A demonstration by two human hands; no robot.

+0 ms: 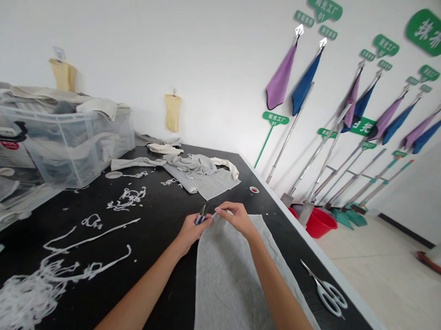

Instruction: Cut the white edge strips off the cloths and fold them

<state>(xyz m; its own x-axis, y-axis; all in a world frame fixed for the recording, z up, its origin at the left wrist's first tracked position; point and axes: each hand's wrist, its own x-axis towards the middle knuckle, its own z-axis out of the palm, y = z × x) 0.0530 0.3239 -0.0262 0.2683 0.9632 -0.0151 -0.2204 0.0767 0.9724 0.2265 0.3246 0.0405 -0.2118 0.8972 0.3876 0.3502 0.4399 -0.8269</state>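
A grey piece of cloth [230, 278] lies along the near part of the table, its far edge lifted. My right hand [236, 217] pinches that edge near the cloth's left corner. Small thread snips [202, 215] with blue handles are held in my left hand [193, 230], blades pointing up and away from me. My left fingertips are close beside the same edge; whether they also grip the cloth is hard to make out. White-handled scissors [327, 292] rest on the table to the right of the cloth.
White thread scraps [24, 303] heap on the black table [156, 286] at left. Behind lie crumpled grey cloths [194, 166] and a roll of red-centred tape [254, 189]. A clear plastic bin [83, 157] full of fabric stands at back left. Mops and a red bucket [321, 222] are beyond the right edge.
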